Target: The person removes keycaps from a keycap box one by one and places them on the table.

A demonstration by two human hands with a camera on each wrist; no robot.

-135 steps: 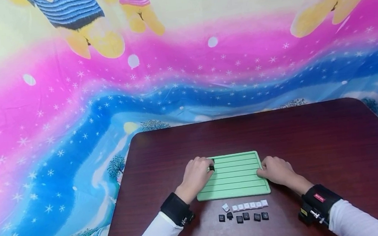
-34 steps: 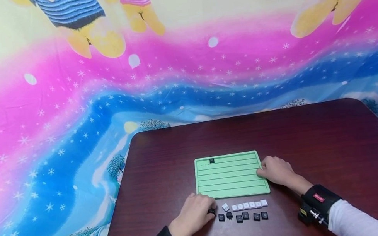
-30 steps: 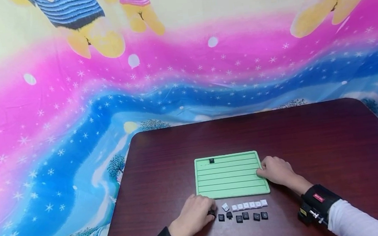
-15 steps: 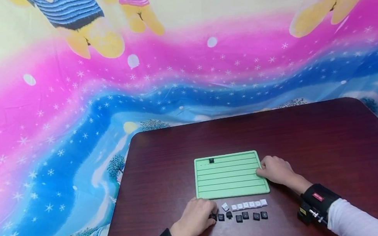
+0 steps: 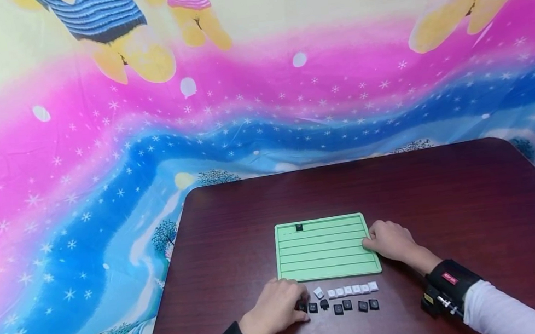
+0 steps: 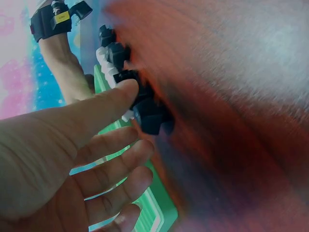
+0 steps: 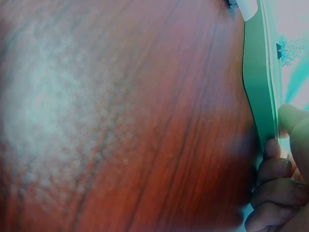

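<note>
My left hand (image 5: 278,304) is at the left end of the black keycaps, with its thumb and fingers parted around a black keycap (image 5: 302,307) on the table. In the left wrist view, the thumb and fingers (image 6: 137,152) are spread, and that keycap (image 6: 148,117) lies just past their tips. My right hand (image 5: 391,240) grips the right edge of a light green grooved board (image 5: 328,246); in the right wrist view its thumb lies on top and its fingers are curled against the board's side (image 7: 258,77). One black keycap (image 5: 299,227) sits in the board's top groove, left of centre.
White keycaps (image 5: 348,291) form a row in front of the board, with one tilted white keycap (image 5: 319,293) at its left. Several black keycaps (image 5: 347,305) lie in a loose line nearer me. The dark wooden table (image 5: 439,197) backs onto a printed cloth (image 5: 259,96).
My left hand has come from the board's upper left down to the black keycaps, leaving one keycap in the top groove. It then set down another keycap and parted its fingers. The right hand stayed.
</note>
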